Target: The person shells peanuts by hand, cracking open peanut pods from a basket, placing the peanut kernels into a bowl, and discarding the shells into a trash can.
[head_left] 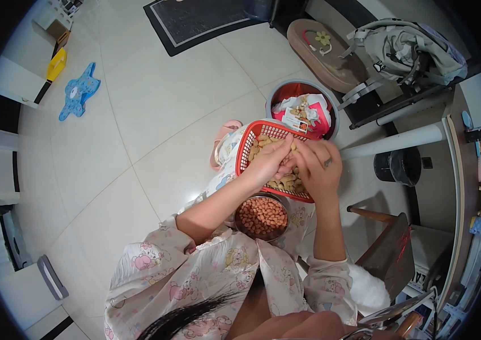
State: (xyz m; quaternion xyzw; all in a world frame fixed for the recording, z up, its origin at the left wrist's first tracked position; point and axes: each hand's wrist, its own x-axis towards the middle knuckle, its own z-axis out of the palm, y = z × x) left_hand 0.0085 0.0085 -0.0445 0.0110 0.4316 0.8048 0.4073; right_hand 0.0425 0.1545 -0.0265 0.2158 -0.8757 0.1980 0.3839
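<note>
A red plastic basket (244, 148) with unshelled peanuts (260, 141) rests on my lap. Over it, my left hand (274, 161) and my right hand (318, 164) meet, fingers pinched together around a peanut (293, 147). Part of that peanut shows between the fingertips; the rest is hidden. Nearer my body, below the basket, a round metal bowl (237, 222) holds reddish shelled peanuts (262, 215). Neither hand touches the bowl.
Beyond the basket stands a round bin (270, 102) with shells and wrappers. A grey backpack (404, 51), a brown padded seat (328, 56) and a black waste bin (398, 166) are on the right. A blue star-shaped item (79, 92) lies on the tiled floor.
</note>
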